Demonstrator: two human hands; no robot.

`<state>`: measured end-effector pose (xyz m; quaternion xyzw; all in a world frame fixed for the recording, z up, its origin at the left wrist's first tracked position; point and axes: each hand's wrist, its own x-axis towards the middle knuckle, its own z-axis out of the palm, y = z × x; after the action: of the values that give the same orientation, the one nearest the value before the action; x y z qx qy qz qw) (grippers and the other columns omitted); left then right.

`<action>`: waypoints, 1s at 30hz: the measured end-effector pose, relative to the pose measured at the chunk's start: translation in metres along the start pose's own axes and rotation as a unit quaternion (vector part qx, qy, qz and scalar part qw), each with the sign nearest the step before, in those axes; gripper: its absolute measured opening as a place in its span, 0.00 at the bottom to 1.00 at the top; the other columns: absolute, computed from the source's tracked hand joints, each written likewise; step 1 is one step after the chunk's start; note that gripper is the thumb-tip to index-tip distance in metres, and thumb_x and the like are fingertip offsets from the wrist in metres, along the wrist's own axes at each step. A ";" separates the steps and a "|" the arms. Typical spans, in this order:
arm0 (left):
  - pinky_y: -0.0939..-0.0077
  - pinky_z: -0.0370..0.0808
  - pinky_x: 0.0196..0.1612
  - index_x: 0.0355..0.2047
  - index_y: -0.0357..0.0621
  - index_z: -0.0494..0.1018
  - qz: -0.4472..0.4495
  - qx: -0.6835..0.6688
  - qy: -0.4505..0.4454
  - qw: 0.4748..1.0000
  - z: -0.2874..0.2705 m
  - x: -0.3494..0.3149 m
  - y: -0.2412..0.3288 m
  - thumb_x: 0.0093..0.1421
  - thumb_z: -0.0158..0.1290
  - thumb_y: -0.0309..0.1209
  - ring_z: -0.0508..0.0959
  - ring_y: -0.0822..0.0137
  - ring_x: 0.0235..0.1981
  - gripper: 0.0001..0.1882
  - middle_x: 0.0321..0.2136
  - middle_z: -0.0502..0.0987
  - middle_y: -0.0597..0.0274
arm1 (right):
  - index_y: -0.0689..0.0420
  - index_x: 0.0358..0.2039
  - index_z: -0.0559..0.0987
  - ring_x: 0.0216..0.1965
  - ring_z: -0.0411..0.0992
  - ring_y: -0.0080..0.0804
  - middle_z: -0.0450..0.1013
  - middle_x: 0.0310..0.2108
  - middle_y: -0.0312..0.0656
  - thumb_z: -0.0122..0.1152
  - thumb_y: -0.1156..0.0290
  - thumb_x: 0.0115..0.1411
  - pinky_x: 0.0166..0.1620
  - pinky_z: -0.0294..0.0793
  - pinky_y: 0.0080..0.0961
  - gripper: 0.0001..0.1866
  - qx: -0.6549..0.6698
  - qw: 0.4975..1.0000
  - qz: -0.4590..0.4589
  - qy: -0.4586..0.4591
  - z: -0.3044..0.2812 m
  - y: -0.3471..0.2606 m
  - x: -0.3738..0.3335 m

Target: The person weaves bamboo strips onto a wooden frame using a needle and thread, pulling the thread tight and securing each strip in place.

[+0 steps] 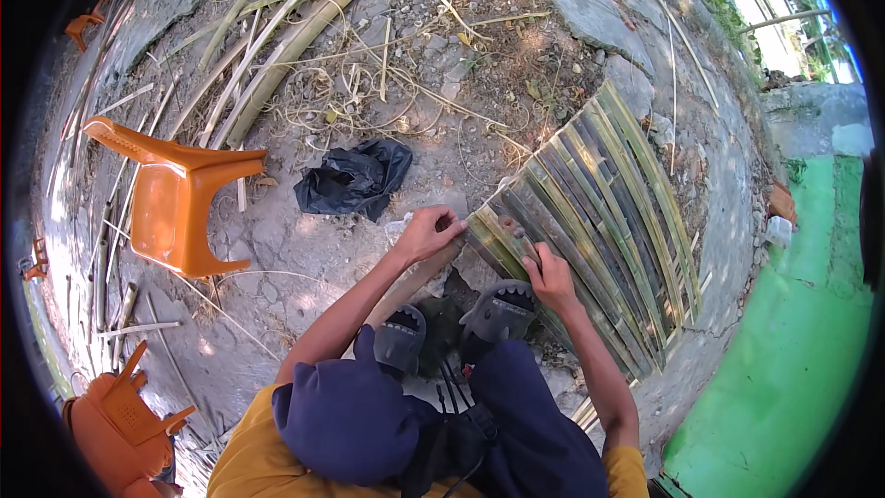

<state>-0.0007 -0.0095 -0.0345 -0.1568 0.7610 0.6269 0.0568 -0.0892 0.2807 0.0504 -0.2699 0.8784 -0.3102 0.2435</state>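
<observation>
A slatted panel of split bamboo (599, 222) fans out on the ground to the right of my feet. At its near left corner my left hand (430, 233) is closed in a pinch, and what the fingertips hold is too small to make out. A pale flat bamboo strip (419, 279) runs from that corner down beneath my left wrist. My right hand (551, 279) is wrapped round a short brown tool (518, 234) with a rounded end, which lies over the nearest slats. Its exact kind is unclear.
An orange plastic chair (169, 208) lies tipped over at left, with another orange chair (120, 420) at lower left. A black plastic bag (355, 177) sits beyond my left hand. Long bamboo poles (277, 65) and curled shavings lie farther off. A green-painted surface (765, 360) is at right.
</observation>
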 end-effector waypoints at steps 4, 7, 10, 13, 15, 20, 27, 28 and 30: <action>0.69 0.71 0.30 0.32 0.35 0.78 0.027 0.007 -0.001 1.000 0.006 0.003 -0.006 0.68 0.61 0.40 0.72 0.74 0.25 0.18 0.21 0.76 0.61 | 0.59 0.46 0.73 0.37 0.77 0.67 0.78 0.32 0.61 0.60 0.63 0.71 0.38 0.74 0.54 0.13 -0.003 1.000 0.002 -0.012 0.005 -0.004 -0.002; 0.68 0.71 0.30 0.31 0.35 0.77 0.026 0.018 0.013 0.999 0.008 0.003 -0.013 0.67 0.61 0.40 0.71 0.73 0.24 0.18 0.21 0.75 0.60 | 0.59 0.47 0.73 0.38 0.77 0.67 0.78 0.32 0.61 0.60 0.62 0.71 0.39 0.74 0.54 0.14 -0.003 1.000 -0.003 -0.014 0.012 -0.002 -0.001; 0.67 0.71 0.30 0.31 0.35 0.77 0.007 0.016 0.017 1.000 0.013 0.003 -0.009 0.67 0.61 0.39 0.72 0.71 0.24 0.17 0.21 0.75 0.59 | 0.59 0.47 0.73 0.39 0.77 0.66 0.78 0.33 0.61 0.60 0.62 0.71 0.40 0.75 0.55 0.14 -0.010 1.000 -0.002 -0.014 0.010 0.003 -0.002; 0.67 0.71 0.31 0.32 0.35 0.78 0.015 0.025 0.029 0.999 0.012 0.001 -0.009 0.67 0.62 0.39 0.72 0.70 0.23 0.16 0.21 0.76 0.59 | 0.58 0.47 0.73 0.38 0.77 0.67 0.78 0.32 0.61 0.60 0.62 0.71 0.40 0.75 0.55 0.14 -0.005 1.000 0.000 -0.011 0.010 0.006 -0.002; 0.66 0.72 0.31 0.32 0.35 0.78 0.027 0.035 0.037 0.998 0.010 0.002 -0.014 0.67 0.62 0.38 0.72 0.70 0.23 0.16 0.21 0.77 0.58 | 0.58 0.47 0.73 0.38 0.77 0.67 0.78 0.32 0.61 0.60 0.62 0.71 0.40 0.75 0.55 0.14 -0.003 1.000 -0.007 -0.004 0.015 0.005 0.000; 0.64 0.74 0.32 0.34 0.35 0.79 0.018 0.053 0.032 0.998 0.009 0.003 -0.007 0.66 0.63 0.39 0.76 0.67 0.25 0.16 0.23 0.79 0.55 | 0.59 0.46 0.73 0.37 0.77 0.66 0.78 0.31 0.60 0.59 0.63 0.71 0.38 0.75 0.54 0.13 -0.003 1.000 -0.012 0.005 0.015 0.003 0.000; 0.64 0.75 0.33 0.34 0.35 0.79 0.027 0.049 0.025 0.998 0.007 0.003 -0.006 0.67 0.62 0.39 0.76 0.67 0.25 0.16 0.22 0.78 0.55 | 0.59 0.46 0.73 0.36 0.78 0.65 0.78 0.31 0.60 0.61 0.64 0.71 0.36 0.75 0.53 0.13 -0.004 0.999 -0.037 0.014 0.016 0.000 0.002; 0.65 0.75 0.33 0.33 0.35 0.79 0.016 0.050 0.018 0.998 0.006 0.004 -0.007 0.67 0.62 0.38 0.76 0.67 0.25 0.16 0.22 0.78 0.55 | 0.59 0.45 0.73 0.36 0.78 0.65 0.78 0.31 0.60 0.61 0.64 0.71 0.36 0.75 0.53 0.13 -0.002 0.999 -0.037 0.012 0.016 0.000 0.002; 0.65 0.75 0.33 0.33 0.35 0.78 0.004 0.050 0.012 0.999 0.003 0.007 -0.006 0.66 0.62 0.38 0.77 0.67 0.25 0.16 0.22 0.78 0.55 | 0.59 0.45 0.73 0.36 0.78 0.65 0.78 0.31 0.60 0.61 0.64 0.71 0.37 0.75 0.53 0.12 -0.004 0.999 -0.033 0.009 0.015 0.001 0.002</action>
<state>-0.0054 -0.0087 -0.0427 -0.1580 0.7929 0.5862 0.0525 -0.0821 0.2735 0.0388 -0.2971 0.8722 -0.3173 0.2242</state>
